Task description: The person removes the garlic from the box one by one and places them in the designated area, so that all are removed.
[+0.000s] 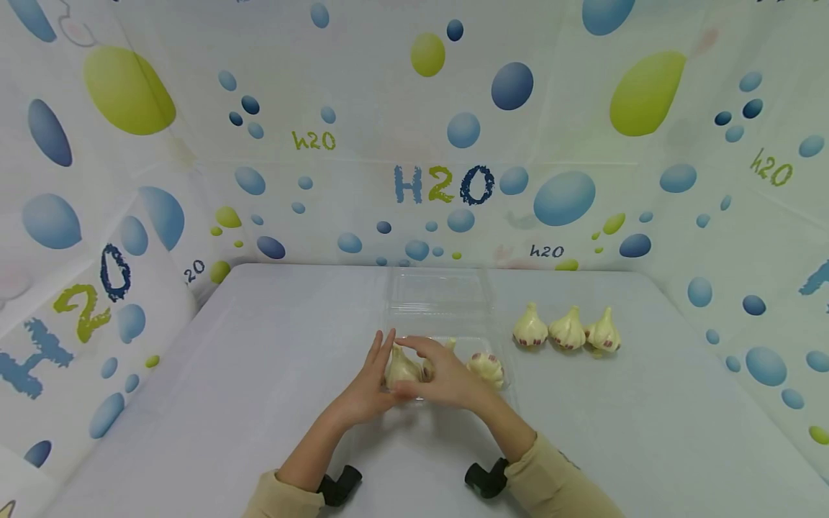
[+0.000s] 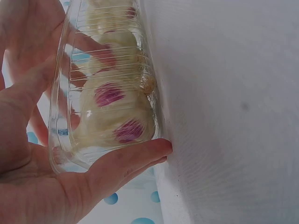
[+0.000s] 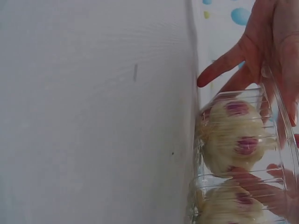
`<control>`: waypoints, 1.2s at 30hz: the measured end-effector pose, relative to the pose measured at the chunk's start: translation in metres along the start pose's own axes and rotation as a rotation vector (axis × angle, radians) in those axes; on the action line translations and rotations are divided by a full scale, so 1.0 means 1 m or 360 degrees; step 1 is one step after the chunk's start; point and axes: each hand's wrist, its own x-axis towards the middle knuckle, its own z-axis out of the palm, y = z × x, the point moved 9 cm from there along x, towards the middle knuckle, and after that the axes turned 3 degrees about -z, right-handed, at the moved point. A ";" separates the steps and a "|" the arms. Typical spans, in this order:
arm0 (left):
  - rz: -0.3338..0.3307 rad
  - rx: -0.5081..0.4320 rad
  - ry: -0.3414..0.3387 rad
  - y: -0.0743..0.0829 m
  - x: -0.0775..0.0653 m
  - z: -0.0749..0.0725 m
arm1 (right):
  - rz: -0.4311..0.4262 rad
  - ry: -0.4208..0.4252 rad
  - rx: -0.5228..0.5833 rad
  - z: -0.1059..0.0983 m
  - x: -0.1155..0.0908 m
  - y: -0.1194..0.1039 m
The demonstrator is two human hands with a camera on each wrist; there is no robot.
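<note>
— Between the left hand [image 1: 365, 394] and the right hand [image 1: 447, 378], what does the head view show us?

— We see a garlic bulb [image 1: 403, 368] at the left end of a clear tray [image 1: 471, 345], the right thumb and forefinger curled round it. The left fingers stand nearly straight alongside, perhaps as a guard. Beyond the fingertips, the lid [image 1: 438, 291] lies folded back, which we judge leaves the hands room. Right of the right fingers sits an end bulb [image 1: 486, 369]; farther right, outside the tray, three bulbs [image 1: 568, 331] stand in a row, handy, we suppose, for that hand.

— And the left wrist view?

— We find a straight left finger along the tray's end, its tip down by the table [image 2: 224, 116], likely steadying the wall.

— The right wrist view?

— Left fingers fan apart at the tray's far end. Nearer our right fingers, a neighbouring bulb [image 3: 229, 207] sits close against the first, probably keeping both upright. How hard those fingers press, we cannot tell.
</note>
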 end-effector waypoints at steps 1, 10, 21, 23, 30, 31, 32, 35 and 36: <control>0.0004 0.0001 0.0004 0.000 0.000 0.000 | -0.0009 -0.0004 -0.0005 0.001 0.001 0.000; 0.0023 -0.0004 -0.0013 0.000 0.001 0.001 | 0.0008 -0.0046 -0.0020 0.007 0.006 0.002; 0.0012 -0.0014 -0.0003 -0.001 0.003 0.001 | 0.0079 -0.0138 -0.0023 0.015 0.013 0.007; 0.0019 -0.0012 0.0009 -0.001 0.003 0.001 | 0.0087 -0.0138 -0.0036 0.015 0.014 0.008; 0.0036 -0.0013 0.0030 0.002 0.001 0.000 | 0.0075 -0.0117 -0.0003 0.017 0.018 0.012; 0.0034 -0.0013 0.0029 0.003 0.001 0.000 | 0.0072 -0.0115 0.0006 0.017 0.019 0.012; 0.0033 -0.0011 0.0029 0.003 0.001 0.000 | 0.0069 -0.0112 0.0006 0.017 0.019 0.012; 0.0030 -0.0006 0.0030 0.003 0.000 0.000 | 0.0071 -0.0093 0.0003 0.017 0.020 0.012; 0.0030 -0.0007 0.0030 0.003 0.000 0.000 | 0.0077 -0.0083 0.0002 0.016 0.019 0.012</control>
